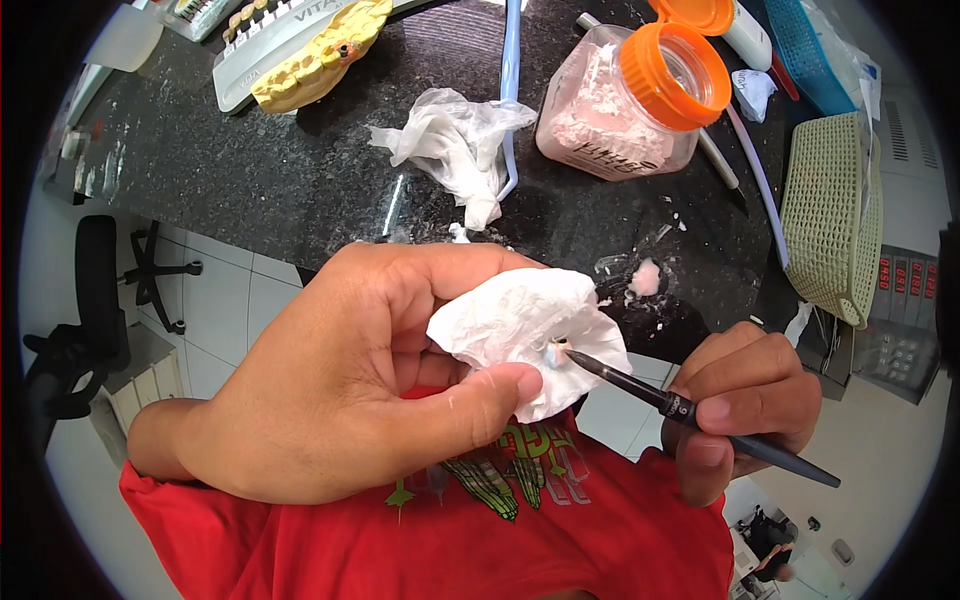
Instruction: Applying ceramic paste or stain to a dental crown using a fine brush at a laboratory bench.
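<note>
My left hand (pixel 370 380) pinches a white tissue (pixel 520 315) between thumb and fingers, held up in front of the counter's near edge. Against the tissue sits a tiny tooth-like piece (pixel 557 353), whitish with a dark spot at its top; how it is held is hidden. In my right hand (pixel 750 410) is a slim dark brush (pixel 640 385), gripped like a pen. Its pointed tip meets the small piece, or lies right beside it. Both hands are closed on what they hold.
On the dark speckled counter (pixel 290 190) stand a powder jar (pixel 620 110) with an orange rim and a yellow dental model (pixel 320 60). Crumpled tissue (pixel 450 145) lies over a light-blue handle (pixel 511 60). A pink blob (pixel 645 278) is near the edge; a woven basket (pixel 825 210) stands right.
</note>
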`<state>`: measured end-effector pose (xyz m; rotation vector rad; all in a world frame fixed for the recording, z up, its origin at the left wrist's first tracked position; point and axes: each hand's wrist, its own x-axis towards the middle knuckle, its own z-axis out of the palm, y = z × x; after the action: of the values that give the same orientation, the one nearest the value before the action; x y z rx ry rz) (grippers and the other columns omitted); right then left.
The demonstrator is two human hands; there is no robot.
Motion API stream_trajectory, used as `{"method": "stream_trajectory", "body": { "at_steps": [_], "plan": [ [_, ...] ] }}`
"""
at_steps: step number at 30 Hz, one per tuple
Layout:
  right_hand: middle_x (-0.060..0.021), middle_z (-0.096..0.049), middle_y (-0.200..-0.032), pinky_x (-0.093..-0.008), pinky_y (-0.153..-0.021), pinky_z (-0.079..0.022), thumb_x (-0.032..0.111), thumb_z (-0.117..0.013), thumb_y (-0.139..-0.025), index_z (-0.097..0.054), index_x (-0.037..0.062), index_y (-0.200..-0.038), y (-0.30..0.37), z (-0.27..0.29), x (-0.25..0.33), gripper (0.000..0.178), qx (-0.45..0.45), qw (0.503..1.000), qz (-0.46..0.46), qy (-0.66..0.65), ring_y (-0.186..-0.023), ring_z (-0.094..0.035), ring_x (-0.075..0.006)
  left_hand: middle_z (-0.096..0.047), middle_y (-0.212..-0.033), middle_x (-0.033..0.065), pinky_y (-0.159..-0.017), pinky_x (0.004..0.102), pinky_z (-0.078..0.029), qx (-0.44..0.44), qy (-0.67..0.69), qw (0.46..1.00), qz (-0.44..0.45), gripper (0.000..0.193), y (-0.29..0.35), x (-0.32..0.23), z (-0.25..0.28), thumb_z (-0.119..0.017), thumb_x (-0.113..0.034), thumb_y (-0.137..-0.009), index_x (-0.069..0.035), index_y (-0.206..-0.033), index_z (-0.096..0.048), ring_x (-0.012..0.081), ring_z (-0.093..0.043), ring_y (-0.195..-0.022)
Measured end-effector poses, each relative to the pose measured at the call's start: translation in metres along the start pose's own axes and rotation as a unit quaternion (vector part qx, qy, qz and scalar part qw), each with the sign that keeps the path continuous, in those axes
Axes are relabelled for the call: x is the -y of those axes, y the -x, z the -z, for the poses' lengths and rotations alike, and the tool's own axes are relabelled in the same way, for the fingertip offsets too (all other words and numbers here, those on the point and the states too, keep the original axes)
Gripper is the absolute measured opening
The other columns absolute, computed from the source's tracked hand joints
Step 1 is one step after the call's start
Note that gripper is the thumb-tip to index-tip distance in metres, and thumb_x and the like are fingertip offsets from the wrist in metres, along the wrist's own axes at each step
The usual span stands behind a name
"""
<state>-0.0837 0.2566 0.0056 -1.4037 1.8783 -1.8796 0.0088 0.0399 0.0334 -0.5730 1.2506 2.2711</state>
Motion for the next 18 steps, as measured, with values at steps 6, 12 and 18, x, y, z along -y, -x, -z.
{"method": "stream_trajectory", "body": {
  "at_steps": [6, 12, 18],
  "plan": [
    [-0.0082, -0.06, -0.075, -0.0222, -0.048, -0.05, -0.003, -0.07, -0.064, -0.062, 0.0019, -0.089, 0.0003, 0.001, 0.0011, 0.027, 0.003, 1.0, -0.001, 0.008, -0.055, -0.06, -0.0162, -0.064, -0.111, 0.0179, -0.096, 0.0322, -0.046, 0.0, 0.002, 1.0, -0.003, 0.042, -0.0003, -0.0001, -0.0002, -0.062, -0.001, -0.081, 0.009, -0.12, -0.052, 0.0195, -0.061, -0.106],
    [-0.0084, -0.06, -0.075, -0.0222, -0.048, -0.05, -0.003, -0.069, -0.063, -0.062, 0.0019, -0.09, 0.0013, 0.0015, 0.0009, 0.028, 0.008, 1.0, -0.003, 0.005, -0.056, -0.06, -0.0162, -0.063, -0.112, 0.018, -0.096, 0.0317, -0.046, -0.002, 0.005, 1.0, 0.0, 0.042, -0.0004, 0.0008, 0.0008, -0.061, -0.001, -0.081, 0.009, -0.12, -0.052, 0.0193, -0.061, -0.106],
    [-0.0083, -0.06, -0.076, -0.0228, -0.05, -0.051, -0.003, -0.07, -0.063, -0.062, 0.0019, -0.09, 0.0014, 0.0031, 0.0014, 0.028, 0.015, 1.0, -0.008, 0.007, -0.057, -0.06, -0.0168, -0.064, -0.111, 0.0182, -0.095, 0.0304, -0.046, 0.002, -0.013, 1.0, 0.001, 0.042, -0.0009, 0.0003, 0.0019, -0.061, -0.002, -0.081, 0.01, -0.12, -0.052, 0.0186, -0.061, -0.105]
  ]
}}
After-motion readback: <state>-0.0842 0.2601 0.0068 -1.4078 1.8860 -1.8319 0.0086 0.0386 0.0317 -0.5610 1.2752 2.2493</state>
